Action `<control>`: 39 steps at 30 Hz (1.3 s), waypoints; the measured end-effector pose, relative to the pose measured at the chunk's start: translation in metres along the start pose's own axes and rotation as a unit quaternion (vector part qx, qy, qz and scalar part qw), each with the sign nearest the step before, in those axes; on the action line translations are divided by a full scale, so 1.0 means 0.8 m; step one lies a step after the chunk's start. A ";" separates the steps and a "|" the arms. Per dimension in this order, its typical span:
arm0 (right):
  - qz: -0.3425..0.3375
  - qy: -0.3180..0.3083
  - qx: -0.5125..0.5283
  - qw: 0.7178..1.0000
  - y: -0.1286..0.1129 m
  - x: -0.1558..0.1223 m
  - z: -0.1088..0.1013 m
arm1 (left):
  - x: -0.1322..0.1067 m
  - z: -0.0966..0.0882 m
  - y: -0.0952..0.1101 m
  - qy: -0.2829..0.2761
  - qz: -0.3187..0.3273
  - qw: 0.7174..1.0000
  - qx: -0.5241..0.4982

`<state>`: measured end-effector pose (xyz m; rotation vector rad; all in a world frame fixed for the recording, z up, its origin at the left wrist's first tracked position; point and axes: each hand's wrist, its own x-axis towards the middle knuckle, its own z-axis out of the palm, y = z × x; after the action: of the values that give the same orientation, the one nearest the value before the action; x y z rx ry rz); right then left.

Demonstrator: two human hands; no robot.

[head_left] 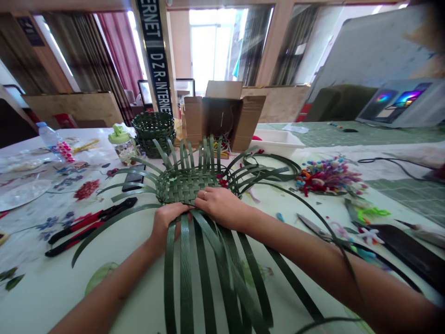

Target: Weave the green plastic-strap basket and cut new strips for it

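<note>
A half-woven basket (187,183) of flat green strips stands in front of me, its loose strip ends fanning out all round. Several long strips (205,278) hang from its near rim toward me. My left hand (170,220) is closed round the near rim, fingers partly hidden behind the strips. Just to its right, my right hand (220,204), with a ring on one finger, presses its closed fingers on the same rim. Both hands grip the basket edge where the strips cross.
Red-handled pliers (90,227) and a dark phone (134,178) lie left. Finished green baskets (153,132), a lidded jar (123,146) and an open cardboard box (224,116) stand behind. Coiled strips (273,167), colourful pipe-cleaner pieces (330,176) and scissors (314,227) are right.
</note>
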<state>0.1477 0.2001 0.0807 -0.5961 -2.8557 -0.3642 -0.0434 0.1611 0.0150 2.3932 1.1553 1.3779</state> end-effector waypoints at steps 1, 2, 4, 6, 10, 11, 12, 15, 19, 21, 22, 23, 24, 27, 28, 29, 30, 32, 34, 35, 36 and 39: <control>0.021 0.004 0.031 0.999 -0.004 -0.002 0.000 | 0.001 0.000 0.001 0.002 -0.001 1.000 -0.007; 0.042 0.010 0.072 0.996 -0.006 -0.005 0.000 | 0.001 0.000 0.002 0.005 -0.003 1.000 -0.014; 0.079 0.020 0.170 0.982 -0.009 -0.011 -0.001 | 0.001 0.001 0.002 0.012 -0.008 1.000 -0.024; 0.084 0.016 0.269 0.959 -0.011 -0.016 -0.004 | 0.000 0.000 0.002 0.015 -0.015 0.999 -0.026; 0.051 -0.007 0.333 0.942 -0.020 -0.018 -0.011 | 0.000 -0.002 0.002 -0.005 -0.030 0.999 -0.035; 0.050 -0.013 0.312 0.949 -0.024 -0.017 -0.013 | 0.000 -0.003 0.003 -0.011 -0.031 0.999 -0.038; 0.053 -0.019 0.283 0.957 -0.028 -0.016 -0.014 | 0.000 -0.003 0.003 -0.014 -0.031 0.999 -0.039; 0.060 -0.024 0.202 0.977 -0.042 -0.014 -0.014 | -0.001 -0.003 0.002 -0.012 -0.030 0.999 -0.042; 0.065 -0.014 0.176 0.982 -0.051 -0.017 -0.009 | -0.003 -0.001 0.000 0.015 -0.052 0.998 -0.036; 0.095 0.009 0.200 0.975 -0.051 -0.021 -0.006 | -0.004 0.001 0.000 0.032 -0.056 0.998 -0.028; 0.118 0.033 0.213 0.969 -0.050 -0.023 -0.004 | -0.004 0.002 0.000 0.036 -0.053 0.998 -0.027; 0.144 0.065 0.224 0.962 -0.050 -0.024 -0.001 | -0.004 0.003 0.000 0.040 -0.048 0.998 -0.027; 0.170 0.103 0.233 0.952 -0.049 -0.025 0.004 | -0.004 0.004 0.000 0.046 -0.043 0.998 -0.027; 0.238 0.189 0.251 0.919 -0.046 -0.026 0.019 | -0.003 0.007 0.002 0.077 -0.034 0.996 -0.013; 0.256 0.202 0.256 0.910 -0.045 -0.026 0.024 | -0.002 0.007 0.003 0.088 -0.033 0.996 -0.008; 0.272 0.206 0.264 0.902 -0.043 -0.026 0.027 | -0.002 0.007 0.004 0.095 -0.033 0.995 -0.004; 0.284 0.204 0.276 0.895 -0.042 -0.026 0.029 | -0.001 0.008 0.005 0.096 -0.035 0.995 -0.003; 0.312 0.196 0.322 0.872 -0.039 -0.026 0.028 | 0.000 0.007 0.006 0.089 -0.042 0.995 -0.006; 0.334 0.212 0.402 0.826 -0.036 -0.027 0.024 | 0.001 0.007 0.008 0.077 -0.050 0.996 -0.011; 0.334 0.234 0.450 0.795 -0.035 -0.027 0.022 | 0.001 0.006 0.009 0.072 -0.052 0.996 -0.014; 0.325 0.257 0.495 0.763 -0.034 -0.027 0.020 | 0.001 0.006 0.010 0.069 -0.054 0.996 -0.013; 0.303 0.305 0.573 0.698 -0.035 -0.027 0.014 | 0.002 0.006 0.011 0.064 -0.067 0.996 -0.004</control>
<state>0.1540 0.1705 0.0594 -0.8112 -1.5674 1.0479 -0.0342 0.1570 0.0172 2.2029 1.3130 1.5079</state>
